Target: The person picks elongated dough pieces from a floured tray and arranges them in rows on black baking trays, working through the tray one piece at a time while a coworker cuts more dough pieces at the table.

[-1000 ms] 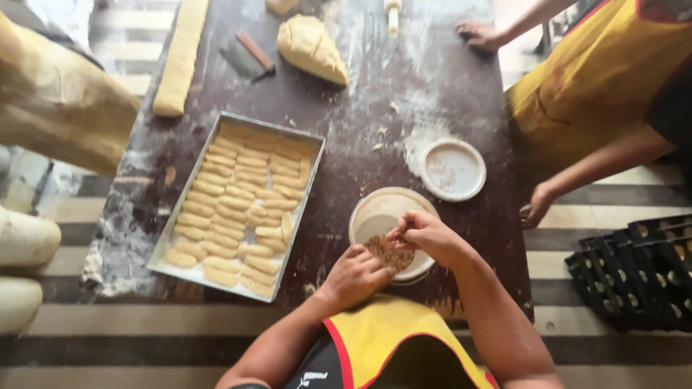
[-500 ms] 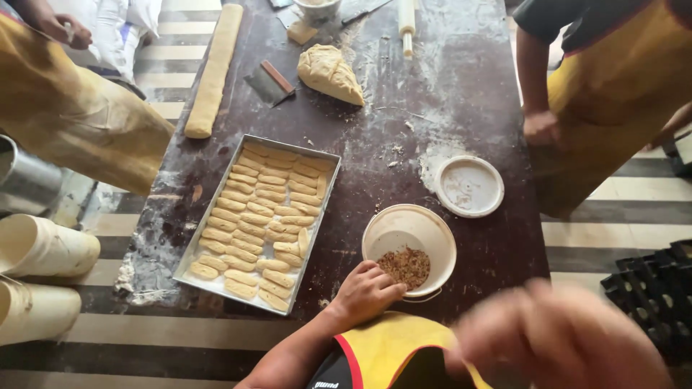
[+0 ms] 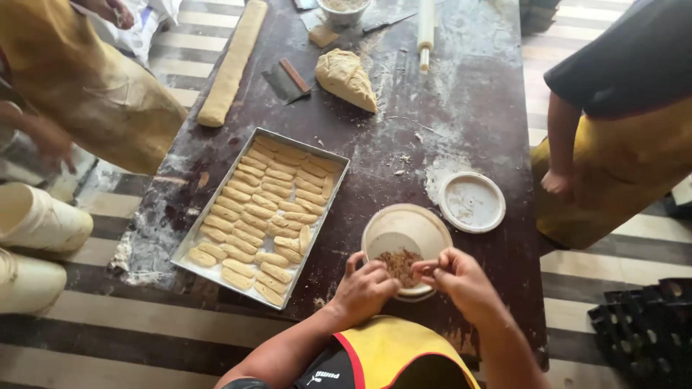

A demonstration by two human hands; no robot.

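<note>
A cream bowl (image 3: 418,220) with a heap of brown crumbs (image 3: 398,264) stands on the dark floured table (image 3: 468,94), close to its near edge. My left hand (image 3: 366,288) is at the bowl's near rim, fingers curled into the crumbs. From the right, my right hand (image 3: 463,281) meets it, its fingertips pinched together at the same heap. The two hands almost touch over the bowl. Left of the bowl lies a metal tray (image 3: 326,209) filled with rows of several pale dough fingers (image 3: 263,209).
A round white lid (image 3: 472,202) lies right of the bowl. Farther back are a dough lump (image 3: 346,78), a long dough log (image 3: 232,65), a scraper (image 3: 288,81) and a rolling pin (image 3: 426,29). People in yellow aprons stand left (image 3: 108,94) and right (image 3: 613,166). White buckets (image 3: 40,216) stand at left.
My right hand has come back from close to the camera down to the bowl. My left hand has moved from the table beside the bowl onto the crumbs.
</note>
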